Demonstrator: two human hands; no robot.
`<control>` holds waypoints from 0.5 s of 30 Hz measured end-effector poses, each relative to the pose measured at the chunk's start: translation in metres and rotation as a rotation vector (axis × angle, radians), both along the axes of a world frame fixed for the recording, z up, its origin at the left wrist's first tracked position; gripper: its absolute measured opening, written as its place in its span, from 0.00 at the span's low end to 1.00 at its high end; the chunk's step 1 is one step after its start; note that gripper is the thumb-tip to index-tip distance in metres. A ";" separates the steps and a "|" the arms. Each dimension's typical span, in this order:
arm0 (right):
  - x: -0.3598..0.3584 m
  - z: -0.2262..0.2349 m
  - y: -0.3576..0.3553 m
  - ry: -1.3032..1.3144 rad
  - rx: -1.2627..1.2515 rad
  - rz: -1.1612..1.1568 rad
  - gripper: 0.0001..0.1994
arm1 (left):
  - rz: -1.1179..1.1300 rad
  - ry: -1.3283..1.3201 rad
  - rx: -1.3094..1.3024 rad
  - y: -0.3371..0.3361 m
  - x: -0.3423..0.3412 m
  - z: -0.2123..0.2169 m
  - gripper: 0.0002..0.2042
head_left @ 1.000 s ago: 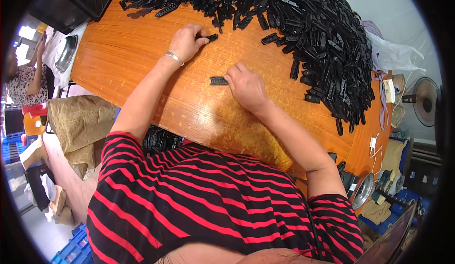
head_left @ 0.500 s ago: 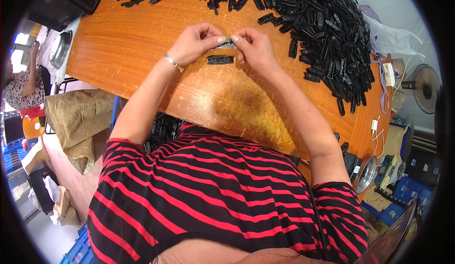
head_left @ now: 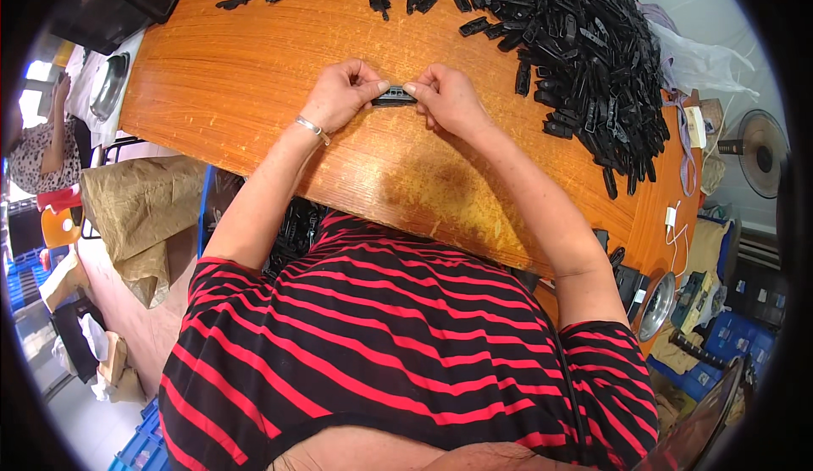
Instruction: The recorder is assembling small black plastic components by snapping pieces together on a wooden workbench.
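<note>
My left hand (head_left: 343,94) and my right hand (head_left: 449,101) meet over the table, closed, with thumbs and fingers pinching opposite ends of a small narrow grey-and-black strip-shaped part (head_left: 395,93). Directly beneath it, and mostly covered by it, is a long black plastic piece (head_left: 393,103). Whether the two are pressed together or only lined up I cannot tell. The undersides of my fingers are hidden.
A large heap of black plastic pieces (head_left: 584,56) spreads along the far and right side of the wooden table (head_left: 254,73). A fan (head_left: 758,154) stands at right. Another person (head_left: 47,154) is at far left, near brown wrapping material (head_left: 140,209).
Both hands have come a little nearer to me, bringing the strip-shaped part down over the black piece, which lay uncovered on the table before.
</note>
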State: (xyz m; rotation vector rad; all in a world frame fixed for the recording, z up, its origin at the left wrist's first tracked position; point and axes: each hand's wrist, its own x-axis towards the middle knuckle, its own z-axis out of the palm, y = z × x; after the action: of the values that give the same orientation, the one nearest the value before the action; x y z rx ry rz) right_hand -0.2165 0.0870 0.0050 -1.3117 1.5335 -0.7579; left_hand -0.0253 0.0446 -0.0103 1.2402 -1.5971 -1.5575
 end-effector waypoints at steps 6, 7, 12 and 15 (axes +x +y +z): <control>0.002 0.000 -0.002 0.042 -0.001 0.015 0.11 | 0.000 -0.091 -0.016 0.002 0.001 -0.004 0.09; 0.001 -0.001 -0.003 0.083 0.003 0.026 0.11 | 0.001 -0.136 -0.053 0.002 0.000 -0.004 0.09; 0.003 0.015 -0.011 0.122 0.191 0.056 0.12 | -0.031 -0.249 -0.087 -0.003 0.000 0.000 0.11; 0.002 0.018 -0.016 0.105 0.265 0.089 0.12 | -0.050 -0.290 -0.051 -0.008 0.000 -0.002 0.11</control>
State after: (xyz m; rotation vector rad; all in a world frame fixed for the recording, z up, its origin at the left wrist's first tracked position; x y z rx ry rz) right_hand -0.2146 0.0713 0.0226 -1.2268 1.5867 -0.4185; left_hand -0.0252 0.0366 -0.0121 1.4599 -1.8484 -1.4054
